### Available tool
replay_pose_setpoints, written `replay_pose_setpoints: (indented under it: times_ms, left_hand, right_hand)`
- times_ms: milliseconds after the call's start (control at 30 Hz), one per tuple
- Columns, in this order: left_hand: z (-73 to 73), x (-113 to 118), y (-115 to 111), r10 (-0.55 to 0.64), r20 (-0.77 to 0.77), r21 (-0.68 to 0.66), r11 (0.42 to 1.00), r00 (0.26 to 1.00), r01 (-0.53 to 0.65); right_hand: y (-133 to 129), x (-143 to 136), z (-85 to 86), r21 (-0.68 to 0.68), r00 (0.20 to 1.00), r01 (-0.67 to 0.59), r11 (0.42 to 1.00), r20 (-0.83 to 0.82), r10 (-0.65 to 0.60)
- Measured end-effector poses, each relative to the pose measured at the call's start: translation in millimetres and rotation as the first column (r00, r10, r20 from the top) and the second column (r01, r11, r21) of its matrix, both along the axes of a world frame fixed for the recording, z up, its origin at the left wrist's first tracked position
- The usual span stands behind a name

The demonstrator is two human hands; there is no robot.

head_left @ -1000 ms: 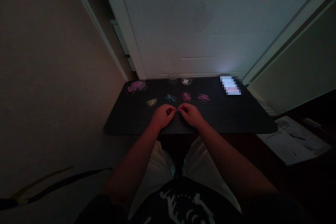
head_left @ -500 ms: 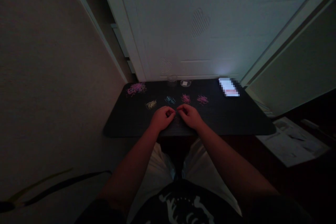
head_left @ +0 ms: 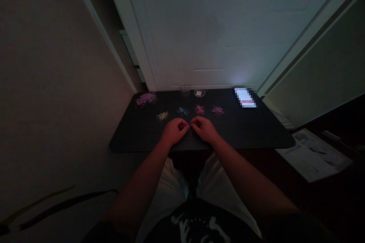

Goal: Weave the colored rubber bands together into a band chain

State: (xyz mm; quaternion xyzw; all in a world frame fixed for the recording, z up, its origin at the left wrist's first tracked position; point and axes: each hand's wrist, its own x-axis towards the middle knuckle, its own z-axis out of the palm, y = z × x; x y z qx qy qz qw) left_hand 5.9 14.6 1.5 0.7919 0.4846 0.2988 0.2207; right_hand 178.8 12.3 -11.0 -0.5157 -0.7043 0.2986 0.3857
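Close to the front edge of the dark table [head_left: 251, 133], my left hand [head_left: 174, 130] and my right hand [head_left: 204, 129] meet fingertip to fingertip. Both are closed in a pinch; whatever is between the fingers is too small and dim to make out. Just beyond them lie small piles of thin sticks or strips: a yellowish pile [head_left: 162, 116] by my left hand, a blue pile [head_left: 183, 111] ahead of the fingertips, a pink pile [head_left: 200, 109] beyond my right hand, and a second pink pile [head_left: 218, 111] to its right. A larger mixed pink-purple pile [head_left: 146, 99] sits at the far left.
At the back of the table stand a clear container [head_left: 185, 90] and a small round dish [head_left: 199, 93] with a white square in it. A lit phone [head_left: 245, 97] lies back right. A white door [head_left: 182, 30] rises right behind the table; a wall [head_left: 57, 83] is on the left.
My fingertips have come closer together, the right hand shifting slightly left. The whole view has tilted a little; the piles look unchanged.
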Motion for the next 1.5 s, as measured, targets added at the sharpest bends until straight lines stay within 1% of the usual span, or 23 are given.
replay_pose_setpoints:
  times_ms: [133, 300, 467, 633, 800, 967, 1167, 1367, 1500]
  left_hand:
    - [-0.8, -0.1, 0.2, 0.007, -0.010, 0.010, 1.000, 1.000, -0.006]
    - [-0.5, 0.3, -0.7, 0.018, 0.009, 0.005, 1.000, 1.000, -0.018]
    - [1.1, 0.8, -2.2, 0.020, 0.065, -0.039, 0.999, 0.998, -0.018]
    - [2.6, 1.2, -2.1, 0.019, 0.064, -0.092, 0.996, 0.998, -0.013]
    - [1.5, 0.9, -1.6, 0.018, 0.051, -0.072, 0.997, 0.999, -0.014]
    - [1.5, 1.1, -2.1, 0.017, 0.051, -0.074, 0.997, 0.999, -0.014]
    - [1.7, 1.5, -1.8, 0.020, 0.070, -0.082, 0.997, 0.997, -0.014]
    - [0.4, 1.2, -1.6, 0.012, 0.072, -0.046, 0.999, 0.997, -0.008]
    - [0.6, 1.3, -1.9, 0.022, 0.072, -0.047, 0.999, 0.997, -0.019]
  right_hand:
    - [0.4, 0.0, 0.4, 0.021, 0.999, 0.001, 1.000, 0.034, -0.002]
    - [-1.0, -0.2, 1.6, 0.042, 0.999, 0.002, 0.999, 0.036, -0.003]
    - [-1.5, -0.6, 1.9, 0.048, 0.999, 0.008, 0.999, 0.043, -0.010]
    - [-2.0, -1.2, 3.4, 0.047, 0.998, -0.003, 0.999, 0.055, 0.001]
    - [-3.2, -1.4, 5.4, 0.050, 0.998, -0.001, 0.999, 0.057, -0.002]
    - [-3.3, -1.1, 4.6, 0.027, 0.998, 0.042, 0.999, 0.035, -0.043]
    - [-1.8, 0.5, 1.6, 0.024, 1.000, 0.027, 0.999, -0.015, -0.027]
    - [-1.6, 0.7, 1.3, 0.042, 1.000, 0.013, 0.999, -0.014, -0.013]
    - [-1.3, 0.8, 1.0, 0.051, 1.000, 0.011, 0.999, -0.006, -0.011]
